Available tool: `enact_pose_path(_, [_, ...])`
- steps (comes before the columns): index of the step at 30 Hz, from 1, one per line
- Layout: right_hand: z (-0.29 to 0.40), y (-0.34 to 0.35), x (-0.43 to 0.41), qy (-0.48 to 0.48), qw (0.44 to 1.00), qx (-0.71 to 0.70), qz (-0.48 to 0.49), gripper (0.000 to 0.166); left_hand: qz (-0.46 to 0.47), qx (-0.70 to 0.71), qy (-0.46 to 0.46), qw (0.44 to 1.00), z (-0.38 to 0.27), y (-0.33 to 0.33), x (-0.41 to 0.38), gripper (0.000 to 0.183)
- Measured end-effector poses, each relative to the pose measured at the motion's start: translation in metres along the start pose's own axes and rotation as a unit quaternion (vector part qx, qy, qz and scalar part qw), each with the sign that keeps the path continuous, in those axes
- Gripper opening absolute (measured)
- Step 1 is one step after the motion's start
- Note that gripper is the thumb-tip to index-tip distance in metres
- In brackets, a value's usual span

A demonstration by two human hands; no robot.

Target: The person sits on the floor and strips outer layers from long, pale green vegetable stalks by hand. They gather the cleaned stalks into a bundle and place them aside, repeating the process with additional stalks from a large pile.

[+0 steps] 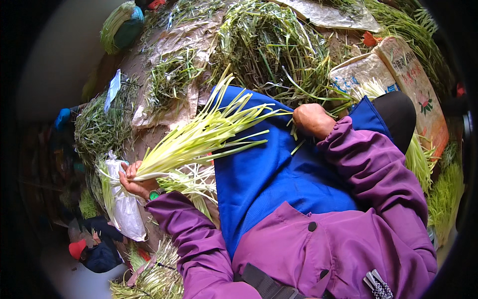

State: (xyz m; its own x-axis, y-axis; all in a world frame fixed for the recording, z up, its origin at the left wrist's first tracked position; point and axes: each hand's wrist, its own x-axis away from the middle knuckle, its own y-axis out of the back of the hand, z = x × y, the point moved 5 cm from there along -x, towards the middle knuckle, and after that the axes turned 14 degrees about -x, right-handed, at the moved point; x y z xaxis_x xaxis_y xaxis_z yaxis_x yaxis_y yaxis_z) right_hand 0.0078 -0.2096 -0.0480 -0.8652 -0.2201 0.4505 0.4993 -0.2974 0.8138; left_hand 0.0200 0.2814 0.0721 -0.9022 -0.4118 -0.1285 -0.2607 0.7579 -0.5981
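My left hand (136,180), with a green-faced watch at the wrist, grips the white stem ends of a bundle of yellow-green leafy vegetable stalks (201,138). The leaves fan up and right across the blue apron (261,179) on my lap. My right hand (313,119) is closed in a fist over the apron's upper right, at the tips of a few leaves of that bundle. Its fingers are mostly hidden. Loose green leaves lie just beyond this fist, and short leaf scraps hang below it. More pale stalks (194,183) lie under the bundle, beside the apron.
A big heap of green leaf waste (269,48) lies ahead. Printed woven sacks (418,82) and pale stalks are at the right. A white wrapped bundle (127,209) lies left of my left hand. Another person in a red cap (77,249) is at lower left.
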Motion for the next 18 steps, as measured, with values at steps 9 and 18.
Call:
enact_pose_path(9, [0.029, 0.034, 0.007, 0.238, 0.92, -0.224, -0.214, 0.034, -0.017, -0.008, 0.0, 1.0, 0.0, 0.01, 0.0, 0.026])
enact_pose_path(18, [0.035, 0.018, 0.0, 0.179, 0.955, -0.194, -0.133, 0.029, -0.008, -0.01, -0.003, 1.0, -0.001, 0.01, 0.0, 0.029])
